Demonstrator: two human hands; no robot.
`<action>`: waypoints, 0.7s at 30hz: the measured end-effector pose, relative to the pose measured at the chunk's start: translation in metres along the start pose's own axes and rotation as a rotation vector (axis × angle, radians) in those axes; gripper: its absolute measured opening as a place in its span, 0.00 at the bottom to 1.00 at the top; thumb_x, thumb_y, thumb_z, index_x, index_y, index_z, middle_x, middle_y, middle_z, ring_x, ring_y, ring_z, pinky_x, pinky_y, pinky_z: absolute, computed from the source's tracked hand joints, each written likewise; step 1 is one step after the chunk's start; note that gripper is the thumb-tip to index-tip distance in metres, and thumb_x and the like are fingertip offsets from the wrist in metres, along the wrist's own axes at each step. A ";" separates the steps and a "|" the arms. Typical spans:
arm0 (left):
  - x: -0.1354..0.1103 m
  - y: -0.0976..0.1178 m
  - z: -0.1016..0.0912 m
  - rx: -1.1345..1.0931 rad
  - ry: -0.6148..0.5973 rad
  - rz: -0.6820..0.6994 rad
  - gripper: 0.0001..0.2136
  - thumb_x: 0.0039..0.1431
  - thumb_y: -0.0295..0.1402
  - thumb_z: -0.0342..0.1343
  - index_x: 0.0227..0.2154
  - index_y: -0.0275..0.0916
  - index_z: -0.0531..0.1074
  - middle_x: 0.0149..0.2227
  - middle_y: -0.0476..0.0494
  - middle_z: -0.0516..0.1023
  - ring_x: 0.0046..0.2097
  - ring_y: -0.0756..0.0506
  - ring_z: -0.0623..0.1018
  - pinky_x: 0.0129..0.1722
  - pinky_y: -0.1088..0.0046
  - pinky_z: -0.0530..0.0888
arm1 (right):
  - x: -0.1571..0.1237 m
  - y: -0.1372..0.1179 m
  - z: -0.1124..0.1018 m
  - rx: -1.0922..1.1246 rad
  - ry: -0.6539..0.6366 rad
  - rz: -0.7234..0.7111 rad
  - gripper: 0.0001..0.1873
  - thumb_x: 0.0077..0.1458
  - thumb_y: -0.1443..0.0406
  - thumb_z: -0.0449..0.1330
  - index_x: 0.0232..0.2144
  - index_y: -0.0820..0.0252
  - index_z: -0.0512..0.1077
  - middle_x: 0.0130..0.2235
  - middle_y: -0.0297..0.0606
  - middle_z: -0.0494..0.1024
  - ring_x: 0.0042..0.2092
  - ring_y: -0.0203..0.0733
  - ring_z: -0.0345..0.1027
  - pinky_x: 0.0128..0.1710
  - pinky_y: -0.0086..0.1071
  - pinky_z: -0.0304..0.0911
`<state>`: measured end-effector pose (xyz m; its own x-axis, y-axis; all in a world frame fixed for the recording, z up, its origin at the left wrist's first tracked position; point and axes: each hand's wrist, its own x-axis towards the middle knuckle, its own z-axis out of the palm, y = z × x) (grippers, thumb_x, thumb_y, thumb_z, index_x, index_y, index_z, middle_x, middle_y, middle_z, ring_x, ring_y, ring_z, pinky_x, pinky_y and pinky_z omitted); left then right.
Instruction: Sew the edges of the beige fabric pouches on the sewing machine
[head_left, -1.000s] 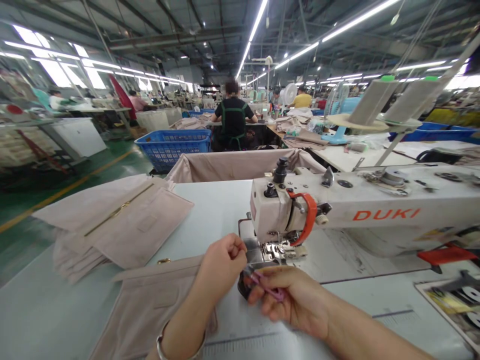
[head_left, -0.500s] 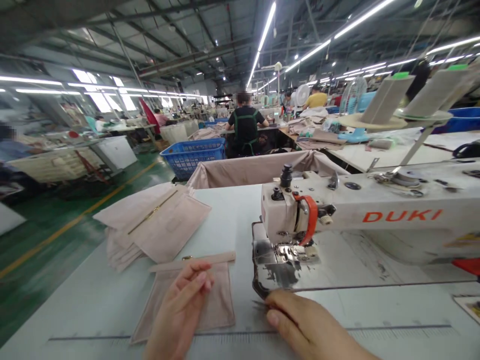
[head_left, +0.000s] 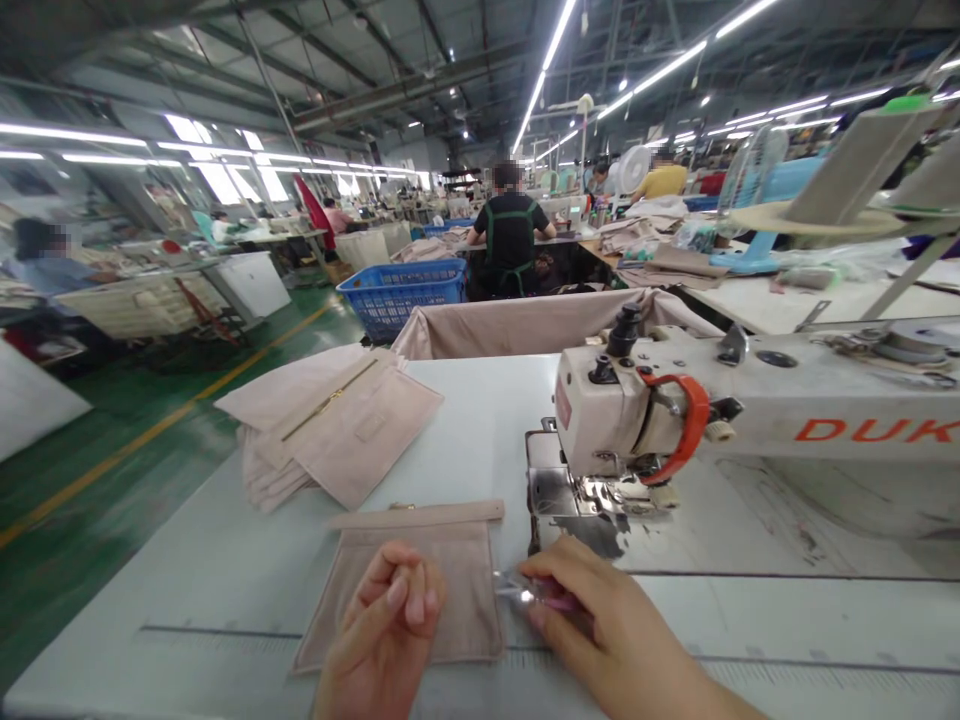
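Note:
A beige fabric piece with a zipper strip [head_left: 420,580] lies flat on the sewing table [head_left: 187,590] in front of me. My left hand [head_left: 386,630] rests on its lower edge, fingers pinched together on the cloth. My right hand [head_left: 600,620] sits just right of the piece, closed on small pink-handled thread snips [head_left: 536,595] whose metal tips point at the fabric's right edge. The white DUKI sewing machine [head_left: 750,420] stands to the right, its presser foot [head_left: 600,490] just above my right hand.
A stack of finished beige zipper pieces [head_left: 330,420] lies at the table's left. A fabric-lined bin [head_left: 525,325] hangs behind the table, a blue basket [head_left: 401,290] beyond it. A person in black sits ahead with their back turned; other workers sit at far tables.
My hands have come away from the presser foot. The fabric piece has been pulled left and laid flat, and my view has swung left. The snips stay in my right hand.

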<state>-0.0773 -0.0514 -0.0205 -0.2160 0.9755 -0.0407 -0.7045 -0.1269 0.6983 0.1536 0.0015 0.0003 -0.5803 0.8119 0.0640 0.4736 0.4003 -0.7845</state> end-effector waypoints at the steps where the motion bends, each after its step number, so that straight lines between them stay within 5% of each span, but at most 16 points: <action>1: -0.001 0.000 0.001 0.011 -0.001 -0.002 0.08 0.55 0.33 0.66 0.37 0.38 0.78 0.21 0.51 0.66 0.27 0.51 0.67 0.29 0.75 0.71 | 0.000 -0.002 0.001 0.053 -0.026 0.035 0.13 0.56 0.68 0.60 0.44 0.55 0.74 0.40 0.36 0.74 0.39 0.42 0.70 0.39 0.31 0.64; 4: -0.001 -0.001 0.004 0.048 0.005 -0.006 0.07 0.54 0.32 0.67 0.35 0.38 0.78 0.20 0.51 0.67 0.27 0.51 0.67 0.30 0.75 0.71 | 0.003 -0.008 0.009 0.195 -0.197 0.085 0.15 0.49 0.65 0.65 0.42 0.54 0.76 0.40 0.35 0.78 0.36 0.40 0.71 0.36 0.29 0.63; 6: 0.000 -0.001 0.005 0.060 0.016 -0.002 0.07 0.54 0.32 0.67 0.36 0.38 0.78 0.20 0.51 0.67 0.27 0.51 0.67 0.30 0.75 0.71 | 0.006 -0.009 0.017 0.241 -0.343 0.048 0.07 0.47 0.66 0.65 0.33 0.56 0.75 0.37 0.34 0.77 0.34 0.38 0.69 0.34 0.26 0.61; 10: 0.001 -0.001 0.005 0.049 0.032 0.007 0.07 0.54 0.31 0.66 0.37 0.38 0.78 0.21 0.51 0.67 0.27 0.51 0.65 0.30 0.75 0.70 | 0.004 -0.007 0.016 0.235 -0.392 0.073 0.11 0.45 0.72 0.61 0.21 0.59 0.60 0.25 0.27 0.63 0.26 0.32 0.55 0.25 0.25 0.49; 13: 0.000 -0.001 0.004 0.024 0.020 0.003 0.07 0.55 0.31 0.65 0.37 0.38 0.78 0.21 0.52 0.66 0.27 0.52 0.65 0.30 0.75 0.70 | -0.004 -0.005 0.004 0.227 -0.229 0.139 0.14 0.56 0.65 0.57 0.22 0.58 0.57 0.23 0.26 0.56 0.27 0.34 0.51 0.25 0.27 0.46; 15: -0.001 -0.001 0.004 0.017 0.006 -0.001 0.07 0.56 0.31 0.65 0.37 0.38 0.78 0.21 0.52 0.66 0.27 0.51 0.65 0.30 0.75 0.70 | -0.006 -0.006 0.002 0.249 -0.173 0.155 0.14 0.63 0.60 0.53 0.25 0.58 0.64 0.24 0.28 0.62 0.28 0.35 0.56 0.27 0.27 0.51; 19: -0.001 0.000 0.002 0.045 -0.042 0.018 0.07 0.55 0.33 0.66 0.36 0.39 0.77 0.19 0.52 0.66 0.27 0.51 0.66 0.31 0.74 0.70 | 0.006 -0.020 0.019 0.216 -0.288 0.114 0.16 0.59 0.61 0.57 0.50 0.52 0.74 0.42 0.37 0.81 0.39 0.43 0.73 0.37 0.30 0.61; 21: -0.002 0.001 -0.001 0.079 -0.030 0.041 0.07 0.56 0.35 0.65 0.36 0.40 0.77 0.19 0.53 0.65 0.27 0.50 0.66 0.31 0.74 0.70 | 0.012 -0.026 0.028 0.058 -0.370 0.099 0.15 0.56 0.62 0.61 0.45 0.53 0.78 0.39 0.38 0.82 0.37 0.46 0.74 0.34 0.30 0.59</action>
<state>-0.0781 -0.0535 -0.0208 -0.2225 0.9749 0.0100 -0.6397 -0.1537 0.7531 0.1156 -0.0107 0.0048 -0.7384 0.6329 -0.2327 0.5073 0.2941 -0.8100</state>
